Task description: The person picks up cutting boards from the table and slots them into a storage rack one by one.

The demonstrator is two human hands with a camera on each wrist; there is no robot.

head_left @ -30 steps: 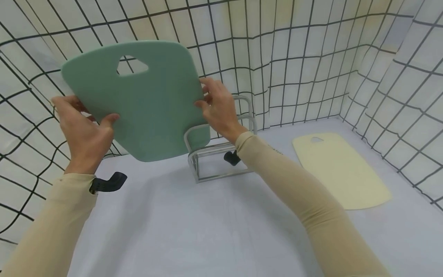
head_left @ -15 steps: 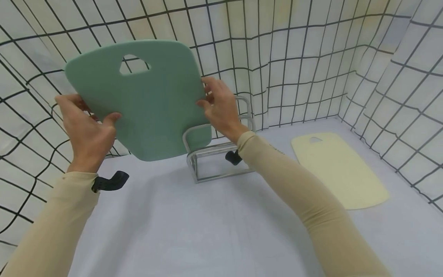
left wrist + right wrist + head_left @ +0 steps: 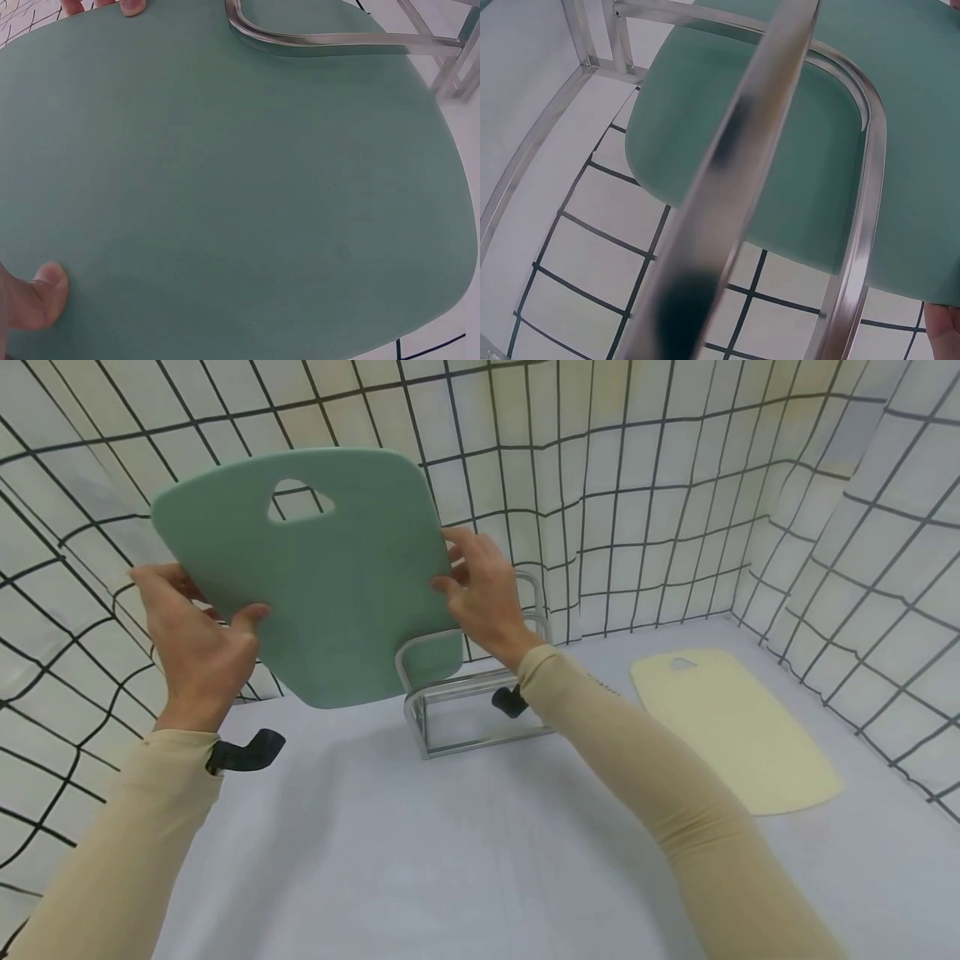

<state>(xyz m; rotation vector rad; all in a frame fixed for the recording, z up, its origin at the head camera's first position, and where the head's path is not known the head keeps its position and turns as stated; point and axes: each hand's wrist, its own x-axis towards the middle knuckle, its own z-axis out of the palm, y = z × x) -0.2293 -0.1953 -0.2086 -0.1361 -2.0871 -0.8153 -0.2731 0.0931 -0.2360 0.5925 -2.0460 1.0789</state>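
Both hands hold a green cutting board (image 3: pixel 337 577) with a handle hole at its top, tilted and raised above the table. My left hand (image 3: pixel 198 643) grips its left edge, thumb across the front face and the other fingers behind. At the right edge, my right hand (image 3: pixel 483 593) pinches the board between thumb and fingers. The board's lower right corner sits behind the front loop of a metal rack (image 3: pixel 480 747). In the right wrist view, the rack's shiny bars (image 3: pixel 870 180) cross in front of the green board (image 3: pixel 795 180). The right forearm hides part of the rack.
A pale yellow cutting board (image 3: pixel 738 735) lies flat on the white table (image 3: pixel 420 860) to the right. Behind and at both sides stands a white wall covering with a black grid (image 3: pixel 652 502). Black straps (image 3: pixel 243 752) are on both wrists.
The green board and both hands have shifted slightly right, with the left side moving a bit more. Both hands keep their hold, and the yellow board lies as before.
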